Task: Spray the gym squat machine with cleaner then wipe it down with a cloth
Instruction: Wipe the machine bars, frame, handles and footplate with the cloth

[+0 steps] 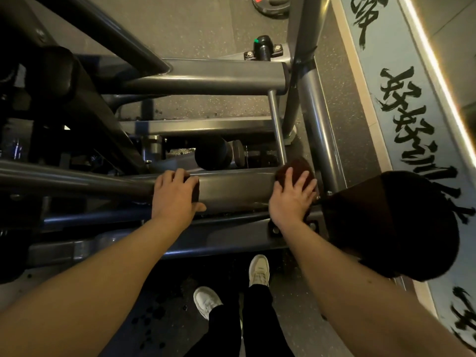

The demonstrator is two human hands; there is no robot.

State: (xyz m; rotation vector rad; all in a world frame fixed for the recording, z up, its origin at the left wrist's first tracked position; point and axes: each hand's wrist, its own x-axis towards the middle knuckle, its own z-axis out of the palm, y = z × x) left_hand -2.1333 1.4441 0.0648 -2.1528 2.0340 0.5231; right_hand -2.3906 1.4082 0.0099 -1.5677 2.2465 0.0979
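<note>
We're mid-wipe.
Right hand [291,199] splayed on dark brown cloth [296,167], left hand [175,197] fingers clamped on grey steel tube [231,188]; sweep toward them.

Gym, strength-training area. A heavy grey welded steel-tube machine frame [201,77] filled the view from 9 to 3 o'clock. A black padded vinyl cushion [67,81] sat at 10 o'clock, with a black foam roller pad [210,153] near centre. A black round weight plate with a red label [270,5] lay at 12 o'clock on grey speckled rubber flooring [195,29]. A pale wall band with black brush-lettered characters [401,99] ran from 2 to 4 o'clock.
</note>
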